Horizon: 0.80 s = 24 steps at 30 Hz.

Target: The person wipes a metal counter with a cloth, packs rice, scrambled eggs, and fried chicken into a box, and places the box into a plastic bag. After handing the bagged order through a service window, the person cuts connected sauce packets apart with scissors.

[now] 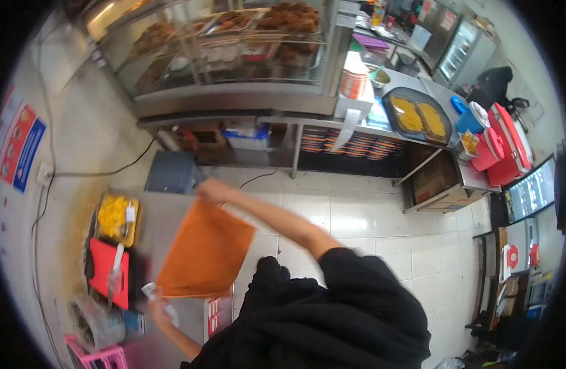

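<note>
An orange cloth [206, 249] is stretched out over the edge of the steel counter, its surface fairly flat. My right hand [214, 192] is closed on its upper corner. Down at the lower left corner, my left hand [159, 305] is closed on the cloth, its fingers slightly blurred. A whitish piece [149, 289], perhaps paper or a tag, shows beside that hand; I cannot tell whether it is held. Left of the cloth lie a red cutting board [103, 270] and a knife [116, 270] with a white handle.
A yellow tray of yellow food [114, 216] sits on the steel counter [154, 212]. Nearby are a clear plastic bag [98, 323], a pink basket [101, 357] and a grey bin [171, 172]. A glass display case [227, 86] of fried food stands ahead. Cables run along the wall.
</note>
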{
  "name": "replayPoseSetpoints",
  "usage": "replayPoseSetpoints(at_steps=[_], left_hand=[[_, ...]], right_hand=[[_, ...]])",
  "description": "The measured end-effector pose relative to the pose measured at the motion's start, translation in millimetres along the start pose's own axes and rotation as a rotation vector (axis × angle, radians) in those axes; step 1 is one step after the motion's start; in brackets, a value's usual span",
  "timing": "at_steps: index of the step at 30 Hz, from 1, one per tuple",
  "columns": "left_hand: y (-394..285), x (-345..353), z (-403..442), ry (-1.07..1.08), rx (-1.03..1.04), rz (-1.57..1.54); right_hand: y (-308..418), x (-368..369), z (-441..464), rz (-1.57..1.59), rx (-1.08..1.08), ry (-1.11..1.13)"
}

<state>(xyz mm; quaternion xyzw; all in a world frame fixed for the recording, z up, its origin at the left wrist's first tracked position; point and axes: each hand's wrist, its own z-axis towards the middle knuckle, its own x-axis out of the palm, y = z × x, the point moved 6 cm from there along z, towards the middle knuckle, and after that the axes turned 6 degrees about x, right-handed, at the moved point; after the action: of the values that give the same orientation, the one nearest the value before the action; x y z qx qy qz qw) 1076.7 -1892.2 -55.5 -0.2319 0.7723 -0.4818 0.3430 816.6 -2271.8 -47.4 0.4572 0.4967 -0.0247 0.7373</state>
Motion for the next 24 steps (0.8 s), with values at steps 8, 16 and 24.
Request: replayPoseSetpoints(at_steps=[8,16,24], left_hand=[[-84,124,132,-0.478,0.439,0.426],[-154,707,-25,0.952,0.187,0.133],[-167,976,-137,1.299,0.411,-0.025]], right_hand=[[-37,-58,-76,0.058,0.060,-0.144],[-425,-233,-318,0.103,1.253,-0.830],[-492,-338,-326,0.462,1.108,-1.069]])
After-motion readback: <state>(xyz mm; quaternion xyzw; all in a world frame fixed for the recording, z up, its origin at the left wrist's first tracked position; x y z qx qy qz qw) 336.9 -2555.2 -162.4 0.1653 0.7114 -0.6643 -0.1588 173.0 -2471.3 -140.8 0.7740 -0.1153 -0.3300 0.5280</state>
